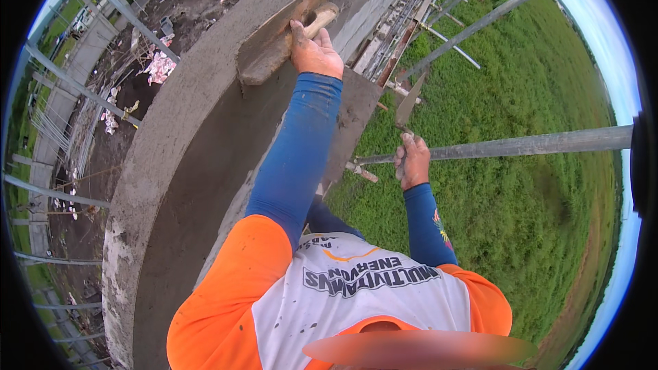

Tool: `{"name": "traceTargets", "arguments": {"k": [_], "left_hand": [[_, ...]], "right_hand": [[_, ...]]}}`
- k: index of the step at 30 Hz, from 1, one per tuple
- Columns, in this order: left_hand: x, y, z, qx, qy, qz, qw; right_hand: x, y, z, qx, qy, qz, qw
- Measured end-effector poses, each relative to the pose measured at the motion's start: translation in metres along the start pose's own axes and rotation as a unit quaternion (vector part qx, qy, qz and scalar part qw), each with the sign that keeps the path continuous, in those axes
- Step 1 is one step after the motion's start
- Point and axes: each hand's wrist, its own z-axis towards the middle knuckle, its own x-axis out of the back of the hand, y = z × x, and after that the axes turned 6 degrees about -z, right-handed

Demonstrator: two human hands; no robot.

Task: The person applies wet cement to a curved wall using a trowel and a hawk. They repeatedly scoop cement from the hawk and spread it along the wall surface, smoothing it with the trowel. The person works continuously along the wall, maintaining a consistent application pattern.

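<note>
My left hand (315,53) is closed around the pale handle of a plasterer's float (274,49). The flat face of the float lies against the upper edge of a curved wall (179,85) coated in grey mortar. My right hand (413,161) is off to the right, away from the wall, with its fingers closed on a trowel. The trowel's pointed blade (410,101) sticks up beyond the fingers, and its handle is mostly hidden in the hand.
A grey board (358,111) sits beside the wall, below my left wrist. A scaffold pipe (507,149) runs rightward behind my right hand, and another (490,17) crosses the upper right. Green grass (521,233) lies far below; muddy ground with debris (159,67) is beyond the wall.
</note>
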Motion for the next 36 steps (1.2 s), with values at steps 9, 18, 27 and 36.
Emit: {"name": "traceTargets", "arguments": {"k": [9, 18, 27, 36], "left_hand": [[0.114, -0.003, 0.025, 0.009, 0.064, -0.018, 0.998], [0.239, 0.046, -0.060, 0.110, 0.160, 0.042, 0.980], [0.080, 0.123, -0.149, 0.073, 0.003, 0.054, 0.996], [0.037, 0.147, -0.125, -0.003, -0.027, 0.025, 0.999]], "right_hand": [[-0.001, 0.011, -0.006, -0.009, -0.017, -0.057, 0.998], [-0.024, 0.011, -0.019, 0.001, -0.033, -0.046, 0.998], [-0.043, -0.004, -0.017, 0.021, -0.048, -0.058, 0.997], [-0.058, 0.010, -0.020, 0.015, -0.085, -0.057, 0.995]]}}
